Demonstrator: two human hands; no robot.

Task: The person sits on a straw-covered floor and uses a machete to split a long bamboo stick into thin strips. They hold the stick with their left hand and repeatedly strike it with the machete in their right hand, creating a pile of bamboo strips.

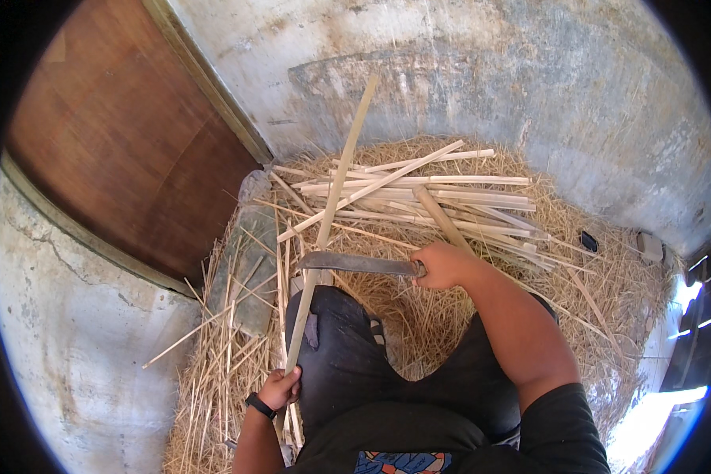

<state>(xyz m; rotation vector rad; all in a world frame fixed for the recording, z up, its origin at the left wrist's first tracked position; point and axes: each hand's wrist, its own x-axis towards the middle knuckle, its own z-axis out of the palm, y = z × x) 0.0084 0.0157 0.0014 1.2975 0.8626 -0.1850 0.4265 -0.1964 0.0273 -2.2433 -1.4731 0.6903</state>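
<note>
My left hand (280,389) is closed around the lower end of a long, pale bamboo strip (337,186), which slants up and away past my left knee. In my right hand (441,265) is the handle of a machete (359,264) with a broad, dark blade pointing left. The blade lies across the strip just beyond my left knee; whether its edge bites into the strip I cannot tell. A small grey cloth-like patch (312,330) shows on my left thigh beside the strip.
Beyond my knees lies a pile of split bamboo strips (482,182) with a thicker bamboo piece (441,215) on it. Straw and shavings (600,276) cover the ground. A brown door (134,134) stands left, a worn wall (482,71) ahead, a small black object (588,241) right.
</note>
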